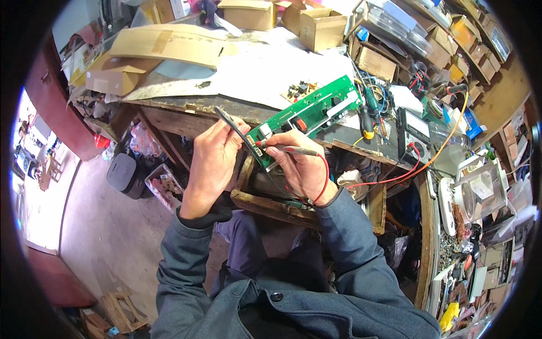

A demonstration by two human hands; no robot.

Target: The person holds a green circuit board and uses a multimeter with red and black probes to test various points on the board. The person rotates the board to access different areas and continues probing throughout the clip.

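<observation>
A long green circuit board [322, 101] with white and red components lies tilted over the bench's front edge. My left hand [212, 164] grips a long dark bar [228, 119] at the board's left end; whether it is a probe or part of the board I cannot tell. My right hand [299, 172] holds a meter probe [293, 150] against or very near connectors at that end, its red tip pointing left. A red lead runs from the probe area toward a black multimeter [414, 139] at the right, where an orange lead also crosses.
The wooden bench [164, 101] carries cardboard boxes [322, 28], paper, screwdrivers [368, 121] and tangled wires. An open drawer [265, 204] sits below my hands. Cluttered shelves and clear containers [474, 192] line the right. A dark bin [124, 175] stands on the floor at left.
</observation>
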